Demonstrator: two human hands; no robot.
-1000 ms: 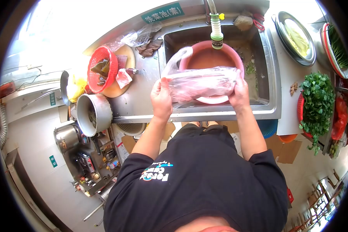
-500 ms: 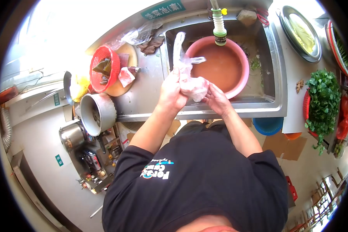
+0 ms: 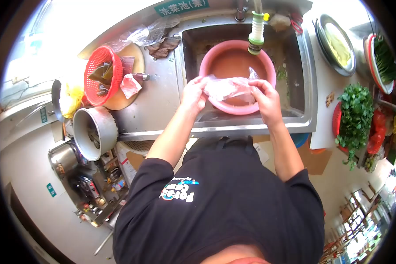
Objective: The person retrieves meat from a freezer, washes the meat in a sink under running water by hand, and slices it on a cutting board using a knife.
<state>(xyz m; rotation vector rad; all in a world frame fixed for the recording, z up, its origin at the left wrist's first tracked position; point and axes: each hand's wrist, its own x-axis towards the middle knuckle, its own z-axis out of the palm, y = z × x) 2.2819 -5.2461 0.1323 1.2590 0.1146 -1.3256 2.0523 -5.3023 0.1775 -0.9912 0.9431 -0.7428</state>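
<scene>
A clear plastic bag point(image 3: 228, 89) with something pale pink inside is stretched between my hands. My left hand point(image 3: 194, 93) pinches its left end, and my right hand point(image 3: 267, 99) grips the opposite end, where a twist of plastic sticks up. What the bag contains cannot be made out exactly. Beneath it, a pink basin point(image 3: 208, 62) of cloudy brownish water stands in the metal sink point(image 3: 311, 83). Above the basin's far side hangs a faucet with a ribbed green and white hose end point(image 3: 256, 33).
Left of the sink, a red basket point(image 3: 89, 75) and a pink-and-white packet point(image 3: 130, 86) rest on a round wooden board point(image 3: 138, 57). A metal pot point(image 3: 108, 127) stands nearer. On the right are leafy greens point(image 3: 355, 116) and a metal dish point(image 3: 323, 26).
The bag, bunched and upright before, is now stretched sideways between my hands. My right hand has moved right and up; the view has shifted slightly.
</scene>
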